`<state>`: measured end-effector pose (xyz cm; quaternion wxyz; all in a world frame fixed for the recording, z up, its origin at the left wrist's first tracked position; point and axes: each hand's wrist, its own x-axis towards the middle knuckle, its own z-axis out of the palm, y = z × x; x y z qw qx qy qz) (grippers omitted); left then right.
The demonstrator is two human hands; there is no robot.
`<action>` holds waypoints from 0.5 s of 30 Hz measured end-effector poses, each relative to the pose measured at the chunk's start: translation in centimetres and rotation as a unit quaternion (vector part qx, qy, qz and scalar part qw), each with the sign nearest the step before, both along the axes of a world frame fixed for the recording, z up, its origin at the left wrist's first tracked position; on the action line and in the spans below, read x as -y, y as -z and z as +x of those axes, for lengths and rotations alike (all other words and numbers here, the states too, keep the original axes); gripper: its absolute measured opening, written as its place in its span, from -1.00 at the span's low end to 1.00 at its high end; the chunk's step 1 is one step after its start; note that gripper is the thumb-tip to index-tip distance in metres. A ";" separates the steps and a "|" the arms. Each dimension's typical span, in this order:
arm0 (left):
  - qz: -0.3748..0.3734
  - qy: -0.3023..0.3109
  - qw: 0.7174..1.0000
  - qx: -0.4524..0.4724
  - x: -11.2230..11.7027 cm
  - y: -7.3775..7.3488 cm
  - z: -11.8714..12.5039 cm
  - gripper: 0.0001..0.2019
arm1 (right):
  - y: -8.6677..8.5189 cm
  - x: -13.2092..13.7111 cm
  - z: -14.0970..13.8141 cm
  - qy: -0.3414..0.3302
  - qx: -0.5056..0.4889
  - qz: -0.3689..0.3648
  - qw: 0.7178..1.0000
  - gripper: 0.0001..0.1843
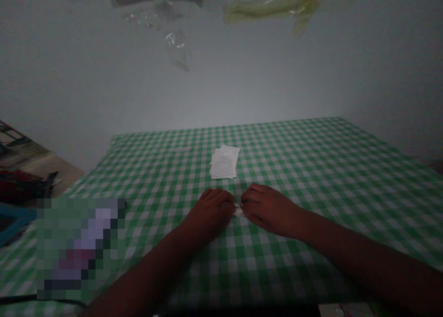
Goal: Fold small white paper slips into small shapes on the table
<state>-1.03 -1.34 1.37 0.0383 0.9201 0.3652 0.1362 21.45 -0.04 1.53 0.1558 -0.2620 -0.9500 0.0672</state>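
Note:
Between my two hands is a small whitish, partly see-through thing [238,211] with a thin curved edge; its kind is too small and dim to make out. My left hand [212,212] grips it from the left with curled fingers, and my right hand [268,207] pinches it from the right. The fingers hide much of it. Both hands rest low over the green-and-white checked tablecloth [297,271]. Just beyond them lies a small stack of printed paper sheets [224,164], slightly fanned out and touched by neither hand.
A pale, flat strip [182,149] lies farther back on the cloth. At the left, a pixelated device [83,248] sits near a black cable [41,299]. Behind the table rises a grey wall [221,77] with tape on it. Assorted items stand at far left.

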 end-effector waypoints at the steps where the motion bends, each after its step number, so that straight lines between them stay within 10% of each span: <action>1: 0.001 -0.003 1.000 -0.008 0.0 0.0 0.0 -0.90 | -0.1 0.1 0.0 0.005 0.010 0.004 1.000 -0.80; 15: -0.068 -0.002 0.998 -0.015 -0.1 -0.1 0.3 -0.86 | 0.7 -0.3 0.1 0.046 -0.031 -0.055 0.997 -0.88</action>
